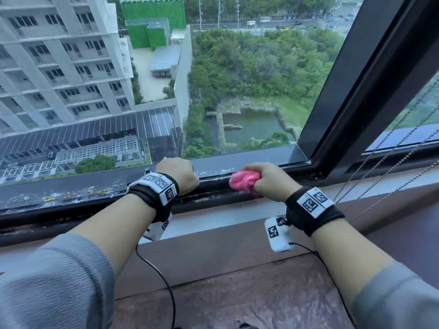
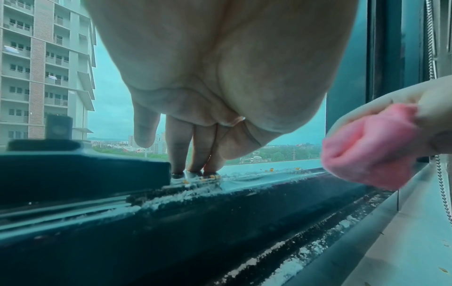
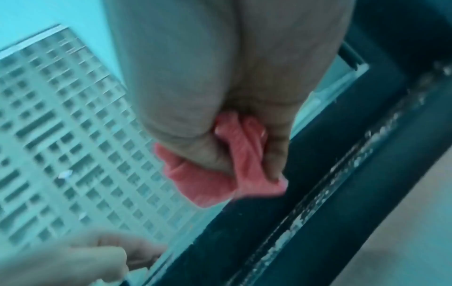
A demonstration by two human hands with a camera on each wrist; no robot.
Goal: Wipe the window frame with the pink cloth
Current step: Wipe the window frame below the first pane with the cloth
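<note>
The dark window frame's bottom rail (image 1: 213,186) runs across the head view, streaked with white dust (image 2: 281,267). My right hand (image 1: 263,184) grips a bunched pink cloth (image 1: 242,182) at the rail's inner track, right of centre. The right wrist view is blurred but shows the pink cloth (image 3: 215,183) squeezed in the curled fingers (image 3: 274,154) over the dark frame (image 3: 305,183). My left hand (image 1: 178,174) is a short way to the cloth's left. Its straight fingers (image 2: 178,147) press down on the rail's outer ledge (image 2: 244,180).
A black block (image 2: 83,174) sits on the rail just left of my left fingers. Yellow crumbs (image 1: 71,195) and dust lie further left. A slanted dark mullion (image 1: 370,79) rises at the right, with bead chains (image 1: 380,179) hanging there. A brown sill (image 1: 237,293) lies below.
</note>
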